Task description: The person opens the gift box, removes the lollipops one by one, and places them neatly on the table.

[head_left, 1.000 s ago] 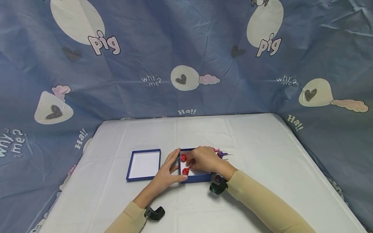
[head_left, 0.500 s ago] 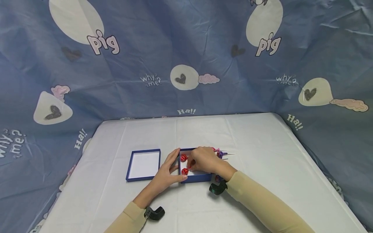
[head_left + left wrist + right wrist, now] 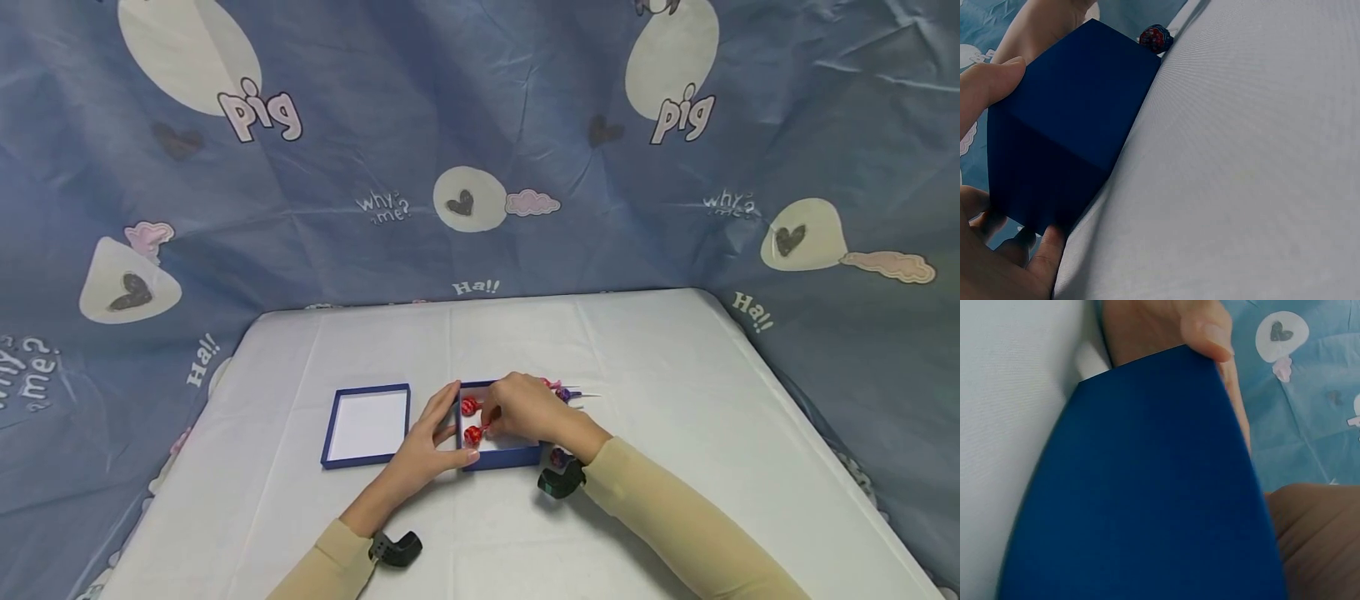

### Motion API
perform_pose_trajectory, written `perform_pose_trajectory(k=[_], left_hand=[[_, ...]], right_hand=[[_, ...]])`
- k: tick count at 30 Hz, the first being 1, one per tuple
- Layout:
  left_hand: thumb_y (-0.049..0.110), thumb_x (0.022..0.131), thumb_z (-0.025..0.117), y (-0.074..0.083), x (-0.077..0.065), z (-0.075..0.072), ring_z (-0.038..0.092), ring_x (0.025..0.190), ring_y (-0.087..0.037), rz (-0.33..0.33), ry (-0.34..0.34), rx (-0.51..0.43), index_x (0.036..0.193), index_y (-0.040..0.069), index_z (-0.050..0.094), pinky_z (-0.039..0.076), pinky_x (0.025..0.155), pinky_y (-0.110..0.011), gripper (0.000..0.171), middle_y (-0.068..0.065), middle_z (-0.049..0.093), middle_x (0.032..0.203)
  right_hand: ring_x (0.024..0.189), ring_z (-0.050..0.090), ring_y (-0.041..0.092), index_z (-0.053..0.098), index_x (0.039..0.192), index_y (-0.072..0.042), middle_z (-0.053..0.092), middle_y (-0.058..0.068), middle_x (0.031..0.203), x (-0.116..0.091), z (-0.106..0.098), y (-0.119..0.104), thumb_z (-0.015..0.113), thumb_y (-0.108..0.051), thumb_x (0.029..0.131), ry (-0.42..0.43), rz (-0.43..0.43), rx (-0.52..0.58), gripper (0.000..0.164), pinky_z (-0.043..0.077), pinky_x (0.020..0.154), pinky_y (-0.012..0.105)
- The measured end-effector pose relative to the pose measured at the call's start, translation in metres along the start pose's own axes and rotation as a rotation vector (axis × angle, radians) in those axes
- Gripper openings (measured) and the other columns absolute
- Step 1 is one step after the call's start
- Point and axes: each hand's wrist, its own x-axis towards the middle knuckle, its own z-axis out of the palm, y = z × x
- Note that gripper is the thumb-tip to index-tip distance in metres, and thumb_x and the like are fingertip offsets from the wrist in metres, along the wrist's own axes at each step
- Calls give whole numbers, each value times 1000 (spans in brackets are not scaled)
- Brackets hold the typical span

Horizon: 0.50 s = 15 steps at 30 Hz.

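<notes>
A shallow blue box with a white inside stands mid-table. My left hand holds its left end, the thumb over the near rim and the fingers against the side. Inside the box, my right hand pinches the stick of a red lollipop whose head points left. Behind it lies another red lollipop along the left wall. The right hand hides much of the box's interior. Both wrist views show mainly the blue outer walls of the box.
To the left lies a square blue-rimmed lid, white side up. Past the box's right end are a pink-wrapped lollipop and a purple lollipop. A dark lollipop lies by the near right corner, close to the right wrist.
The pinched red lollipop has shifted slightly left and then away from the near wall. The left hand keeps its place on the box, and the head view has drifted a little.
</notes>
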Motion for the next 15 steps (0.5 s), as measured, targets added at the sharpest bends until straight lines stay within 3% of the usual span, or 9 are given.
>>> perform_pose_trajectory(k=[15], left_hand=[[26,83,85,0,0,0,17,150,-15,-3,5,1,159,42,20,38,114,-35,102,12,12,166]], right_hand=[[73,60,-1,82,85,-22,71,-14,83,-4,-15,-6,86,-12,81,42,10,-14,11,53,66,21]])
